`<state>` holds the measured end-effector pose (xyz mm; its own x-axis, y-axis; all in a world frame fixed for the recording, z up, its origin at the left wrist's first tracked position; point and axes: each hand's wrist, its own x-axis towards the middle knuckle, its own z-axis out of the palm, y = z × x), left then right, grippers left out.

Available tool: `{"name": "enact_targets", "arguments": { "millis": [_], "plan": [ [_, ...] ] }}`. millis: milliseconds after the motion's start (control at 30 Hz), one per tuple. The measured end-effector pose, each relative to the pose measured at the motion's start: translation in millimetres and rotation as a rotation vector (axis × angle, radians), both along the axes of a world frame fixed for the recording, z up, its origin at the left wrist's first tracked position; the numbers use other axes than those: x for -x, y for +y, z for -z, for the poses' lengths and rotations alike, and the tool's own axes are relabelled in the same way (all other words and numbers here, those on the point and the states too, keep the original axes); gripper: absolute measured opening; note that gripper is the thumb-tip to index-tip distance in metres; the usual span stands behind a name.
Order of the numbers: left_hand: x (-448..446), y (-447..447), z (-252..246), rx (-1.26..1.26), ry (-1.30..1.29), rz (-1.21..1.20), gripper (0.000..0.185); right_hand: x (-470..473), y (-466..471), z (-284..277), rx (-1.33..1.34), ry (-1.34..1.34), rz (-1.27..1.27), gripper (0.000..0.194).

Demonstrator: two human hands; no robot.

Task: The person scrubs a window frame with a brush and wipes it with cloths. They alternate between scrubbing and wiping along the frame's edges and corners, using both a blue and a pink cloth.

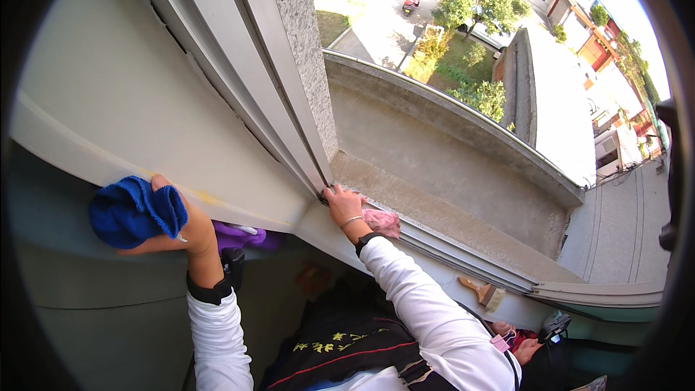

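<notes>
My left hand (pixel 193 228) grips a bunched blue cloth (pixel 136 212) beside the lower edge of the pale window-side wall (pixel 157 98). At the inner corner of the sliding-window track (pixel 461 258), my right hand (pixel 345 206) presses its fingertips down. A pink cloth (pixel 381 222) lies under and beside that hand, its loose end spread over the track. Part of the cloth is hidden by the palm. Just past my left wrist, a purple cloth (pixel 239 235) shows below the wall edge.
A wooden-handled bristle brush (pixel 483 293) lies on the white sill (pixel 429 277). Farther right are what look like another person's hands (pixel 524 347), near a black device (pixel 554 327). The aluminium window frame (pixel 244 49) rises at the left. Outside are a concrete ledge (pixel 434 136) and a yard.
</notes>
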<state>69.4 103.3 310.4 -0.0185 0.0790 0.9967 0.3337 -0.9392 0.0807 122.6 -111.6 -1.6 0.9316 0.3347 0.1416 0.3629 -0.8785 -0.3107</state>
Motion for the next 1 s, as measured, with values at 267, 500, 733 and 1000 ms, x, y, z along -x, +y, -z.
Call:
{"name": "enact_targets", "arguments": {
  "millis": [267, 500, 733, 1000],
  "plan": [
    [4, -16, -12, -0.128, 0.179, -0.327, 0.084, 14, -18, 8, -0.002, -0.201, -0.116, 0.014],
    [3, 3, -5, -0.22, 0.249, -0.467, 0.076, -3, 5, 13, 0.006, -0.081, 0.052, 0.016],
    [6, 13, -2, -0.732, 0.642, -2.155, 0.056, 13, -18, 14, -0.043, -0.241, -0.138, 0.019],
    [3, 6, -13, -0.631, 0.344, -1.583, 0.087, 7, -12, 8, 0.088, -0.125, -0.119, 0.016]
  ]
}}
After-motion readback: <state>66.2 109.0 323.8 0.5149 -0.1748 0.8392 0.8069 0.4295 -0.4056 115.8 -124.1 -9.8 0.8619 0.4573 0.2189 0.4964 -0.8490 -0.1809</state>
